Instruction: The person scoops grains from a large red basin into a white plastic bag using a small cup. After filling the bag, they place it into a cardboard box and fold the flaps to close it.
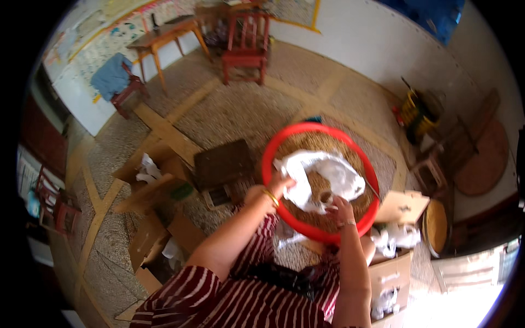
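Note:
A large round red plastic basin (319,127) holds brown grain (299,142). Inside it lies a white plastic bag (346,174), its mouth spread wide, with more of the grain (318,182) in it. My left hand (281,185) grips the bag's left edge, near the basin's rim. At the bag's near side my right hand (341,208) holds a small cup or scoop (326,197) against the grain; its exact shape is blurred. A thin stick or handle leans at the basin's right rim.
Open cardboard boxes (180,192) stand left, beside a dark low stool (223,162). Another box with white bags (389,266) is at the right. Further off are a red wooden chair (245,57), a table (164,33), a yellow-and-black bucket (418,112) and a round container (436,227).

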`<control>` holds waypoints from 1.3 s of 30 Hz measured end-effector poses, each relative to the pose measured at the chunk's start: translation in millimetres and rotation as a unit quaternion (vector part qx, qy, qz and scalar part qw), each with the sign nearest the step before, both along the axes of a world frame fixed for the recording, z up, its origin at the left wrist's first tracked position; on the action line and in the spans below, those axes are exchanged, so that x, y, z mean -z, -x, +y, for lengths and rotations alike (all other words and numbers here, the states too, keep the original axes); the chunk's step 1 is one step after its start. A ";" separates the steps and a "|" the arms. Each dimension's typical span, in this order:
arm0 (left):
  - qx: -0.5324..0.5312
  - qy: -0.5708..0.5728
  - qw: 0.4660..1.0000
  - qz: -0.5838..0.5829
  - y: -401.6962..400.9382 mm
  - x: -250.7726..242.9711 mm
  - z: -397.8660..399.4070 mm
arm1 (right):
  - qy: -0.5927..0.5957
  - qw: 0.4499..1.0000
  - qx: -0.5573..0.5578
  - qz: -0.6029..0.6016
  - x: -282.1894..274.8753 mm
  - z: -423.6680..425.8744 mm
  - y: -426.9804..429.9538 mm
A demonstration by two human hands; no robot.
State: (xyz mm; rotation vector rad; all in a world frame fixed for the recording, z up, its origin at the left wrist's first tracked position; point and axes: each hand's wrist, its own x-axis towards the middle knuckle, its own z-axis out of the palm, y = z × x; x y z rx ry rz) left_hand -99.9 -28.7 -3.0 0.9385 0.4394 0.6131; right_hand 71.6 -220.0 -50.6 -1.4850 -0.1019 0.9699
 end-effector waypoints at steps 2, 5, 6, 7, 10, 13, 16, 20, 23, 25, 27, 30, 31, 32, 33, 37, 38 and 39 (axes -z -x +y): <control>0.040 -0.054 0.997 -0.022 0.4 20.2 11.1 | -0.018 0.998 0.026 -0.045 -3.0 19.1 2.1; 0.084 -0.072 0.993 -0.037 -8.5 33.9 16.0 | 0.079 0.910 -0.005 -0.407 45.3 37.7 -26.9; 0.086 -0.063 0.994 -0.031 -3.3 25.3 13.8 | 0.104 0.881 -0.025 -0.460 40.7 45.7 -21.8; 0.075 -0.059 0.995 -0.029 0.6 26.6 14.0 | 0.126 0.848 -0.047 -0.512 23.8 54.2 -9.6; 0.065 -0.059 0.996 -0.012 1.0 23.7 11.2 | 0.153 0.739 -0.064 -0.653 -11.5 57.7 14.6; 0.060 -0.079 0.995 -0.004 -1.7 28.1 12.9 | 0.129 0.656 -0.085 -0.739 -24.9 55.2 15.2; 0.051 -0.080 0.995 -0.012 -3.5 29.1 12.6 | 0.104 0.629 -0.080 -0.766 -31.2 52.3 15.9; 0.056 -0.072 0.996 0.002 -0.8 27.2 12.6 | 0.057 0.639 -0.059 -0.765 -48.4 47.1 20.7; 0.053 -0.061 0.997 -0.010 -2.8 22.1 10.9 | -0.018 0.744 -0.016 -0.667 -43.2 41.8 17.6; 0.062 -0.066 0.995 -0.031 -3.6 22.5 11.4 | -0.042 0.855 0.008 -0.517 -26.5 34.9 9.6; 0.084 -0.077 0.992 -0.055 -2.6 27.4 16.0 | -0.094 0.923 -0.017 -0.373 -18.3 18.5 6.7; 0.080 -0.089 0.992 -0.047 -1.5 29.5 17.7 | -0.083 0.960 -0.081 -0.255 -22.2 -5.7 8.7; 0.073 -0.082 0.993 -0.049 -1.6 29.0 17.0 | -0.048 0.961 -0.110 -0.249 -18.2 -12.7 5.3; 0.066 -0.076 0.994 -0.052 -1.4 28.0 16.2 | -0.013 0.960 -0.139 -0.242 -12.2 -19.9 -1.1; 0.059 -0.070 0.994 -0.052 -1.1 26.3 14.6 | 0.021 0.958 -0.167 -0.233 -4.1 -28.1 -7.9; -0.016 -0.039 0.999 0.028 -2.3 18.3 4.2 | 0.161 0.858 -0.261 -0.412 38.1 -41.1 -27.5; -0.004 -0.042 0.999 0.001 0.1 20.1 7.3 | 0.196 0.851 -0.310 -0.377 21.4 -34.7 -17.9; 0.018 -0.062 0.998 0.022 0.6 16.8 9.6 | 0.195 0.818 -0.290 -0.457 32.3 -38.3 -19.7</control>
